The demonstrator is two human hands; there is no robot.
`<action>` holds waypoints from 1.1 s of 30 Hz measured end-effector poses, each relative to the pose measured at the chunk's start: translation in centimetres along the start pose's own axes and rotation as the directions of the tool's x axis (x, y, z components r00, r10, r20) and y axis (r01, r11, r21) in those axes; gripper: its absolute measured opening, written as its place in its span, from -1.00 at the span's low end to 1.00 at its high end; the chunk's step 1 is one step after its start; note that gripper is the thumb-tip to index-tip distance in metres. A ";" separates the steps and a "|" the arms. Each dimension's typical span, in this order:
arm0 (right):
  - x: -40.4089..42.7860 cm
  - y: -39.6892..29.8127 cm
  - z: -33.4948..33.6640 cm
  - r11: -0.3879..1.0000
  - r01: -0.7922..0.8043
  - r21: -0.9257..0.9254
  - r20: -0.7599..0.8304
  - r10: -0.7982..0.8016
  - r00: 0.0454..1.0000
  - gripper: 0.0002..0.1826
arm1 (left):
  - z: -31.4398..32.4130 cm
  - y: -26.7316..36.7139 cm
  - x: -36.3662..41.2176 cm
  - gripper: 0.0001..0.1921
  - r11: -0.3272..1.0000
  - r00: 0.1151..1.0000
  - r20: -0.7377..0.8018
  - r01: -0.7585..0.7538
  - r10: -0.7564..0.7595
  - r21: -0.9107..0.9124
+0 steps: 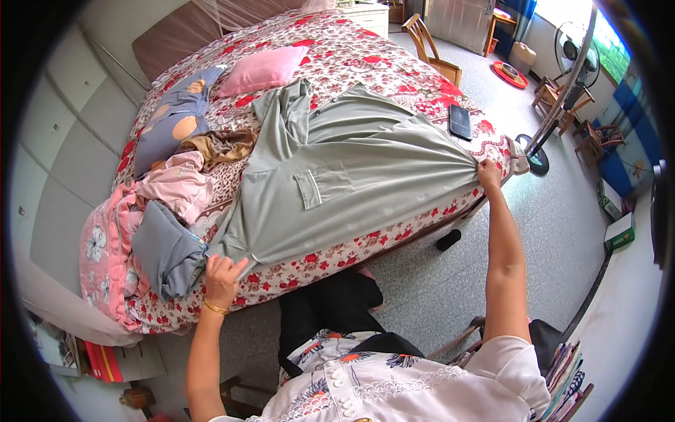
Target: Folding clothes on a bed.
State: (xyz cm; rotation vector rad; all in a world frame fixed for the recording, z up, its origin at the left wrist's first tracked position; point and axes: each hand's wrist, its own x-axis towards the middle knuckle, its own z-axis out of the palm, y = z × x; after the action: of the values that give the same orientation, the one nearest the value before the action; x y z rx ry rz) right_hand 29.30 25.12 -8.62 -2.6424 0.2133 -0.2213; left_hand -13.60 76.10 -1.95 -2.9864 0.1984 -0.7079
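A sage-green button-front shirt (369, 174) with a chest pocket and pale piping is spread over the bed, partly wrinkled. Its edge at the right is pinched in my right hand (490, 174), and folds fan out from that grip. My left hand (222, 279), with a gold bangle on the wrist, grips the end of a sleeve (237, 250) at the near left, index finger extended. Just beyond that hand lies a folded grey-blue garment (167, 253). Beneath everything is the red-and-white floral bedsheet (337, 258).
A smartphone (460, 122) rests on the bed near my right hand. Farther back are a pink pillow (263, 71), a grey-blue pillow (174, 121), and crumpled pink (176, 184) and brown cloth (219, 147). A wooden chair (432, 53) and a standing fan (577, 53) stand beyond the bed.
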 end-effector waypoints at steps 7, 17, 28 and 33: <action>-0.7 -5.2 -2.0 0.991 -0.013 -0.133 0.013 0.015 1.000 -0.72 | -0.1 1.0 1.5 -0.70 0.993 0.995 -0.010 0.095 -0.096 -0.063; 5.8 -14.5 4.3 0.970 0.238 -0.054 -0.045 -0.241 0.970 -0.78 | -3.8 -1.4 6.6 -0.38 0.818 0.671 0.726 0.327 0.152 -0.473; 7.1 -19.2 7.3 0.832 0.506 -0.225 0.263 -0.448 0.854 -0.74 | 10.0 5.0 15.0 -0.24 0.953 0.912 0.394 0.012 0.113 -0.301; 8.6 -18.1 8.5 0.965 0.218 -0.144 -0.142 -0.238 0.961 -0.83 | 10.9 5.2 13.8 -0.15 0.974 0.888 0.458 0.064 0.044 -0.218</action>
State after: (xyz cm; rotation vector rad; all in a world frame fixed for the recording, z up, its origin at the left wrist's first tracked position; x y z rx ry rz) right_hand 41.35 43.11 -6.44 -2.7763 -0.0301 -0.5112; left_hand 2.91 69.42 -6.04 -3.2613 0.2481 0.0486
